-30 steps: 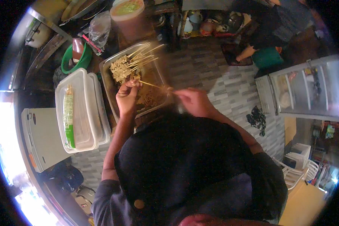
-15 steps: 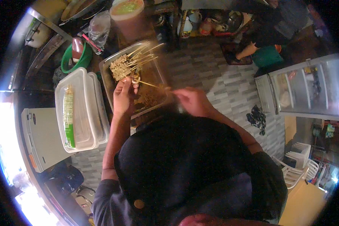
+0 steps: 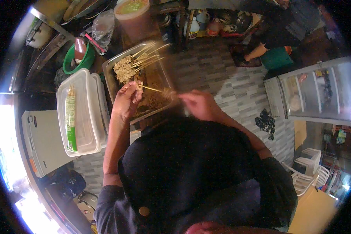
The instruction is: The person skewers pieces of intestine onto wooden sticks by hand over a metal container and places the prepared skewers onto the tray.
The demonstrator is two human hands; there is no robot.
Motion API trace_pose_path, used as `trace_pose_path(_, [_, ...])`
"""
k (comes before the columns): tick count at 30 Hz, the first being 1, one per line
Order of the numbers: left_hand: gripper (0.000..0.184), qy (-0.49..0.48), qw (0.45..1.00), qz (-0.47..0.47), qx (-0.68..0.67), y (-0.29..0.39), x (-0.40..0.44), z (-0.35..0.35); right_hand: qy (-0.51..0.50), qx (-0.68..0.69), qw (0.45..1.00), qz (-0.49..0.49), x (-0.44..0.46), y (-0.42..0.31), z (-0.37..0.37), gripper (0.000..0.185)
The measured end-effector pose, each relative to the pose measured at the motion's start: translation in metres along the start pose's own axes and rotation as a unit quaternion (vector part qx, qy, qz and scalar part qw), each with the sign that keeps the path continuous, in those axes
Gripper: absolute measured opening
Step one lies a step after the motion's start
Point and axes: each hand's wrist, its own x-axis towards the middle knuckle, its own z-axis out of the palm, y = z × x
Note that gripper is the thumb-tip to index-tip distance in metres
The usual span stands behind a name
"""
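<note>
Over a metal tray (image 3: 167,74), my left hand (image 3: 128,96) pinches a small piece of meat (image 3: 139,86) at one end of a thin stick (image 3: 153,89). My right hand (image 3: 197,102) is closed at the stick's other end, near the tray's right edge; its fingertips are blurred. Several filled skewers (image 3: 125,69) lie together in the upper left of the tray, their bare ends pointing up and right. Loose dark pieces and liquid cover the tray's bottom.
Left of the tray are stacked plastic containers (image 3: 94,132) with a skewer packet (image 3: 71,121), and a green basin (image 3: 88,62). A bucket (image 3: 132,17) stands behind. Another person's arm (image 3: 257,51) shows at upper right, above an open fridge (image 3: 316,91).
My left hand has moved slightly left and down, still at the meat on the stick. My right hand has stayed in nearly the same place.
</note>
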Motion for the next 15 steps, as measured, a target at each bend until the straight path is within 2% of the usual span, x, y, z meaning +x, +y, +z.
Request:
trace_pose_path(2, [0.015,0.06,0.996,0.01,0.069,0.0,-0.002,0.007,0.004,-0.023,1.0,-0.005,0.0,0.002,0.001,0.021])
trace_pose_path(8, [0.013,0.071,0.986,0.099,0.117,-0.005,0.0,0.015,0.012,-0.017,1.0,0.008,0.003,0.0,0.002,0.02])
trace_pose_path(12, [0.01,0.086,0.986,0.085,0.118,-0.008,0.001,0.018,0.004,-0.014,1.0,0.014,0.004,0.0,0.002,0.02])
trace_pose_path(15, [0.007,0.144,0.987,0.046,0.051,-0.01,-0.001,0.03,-0.004,-0.031,0.999,0.012,0.005,0.003,0.002,0.021])
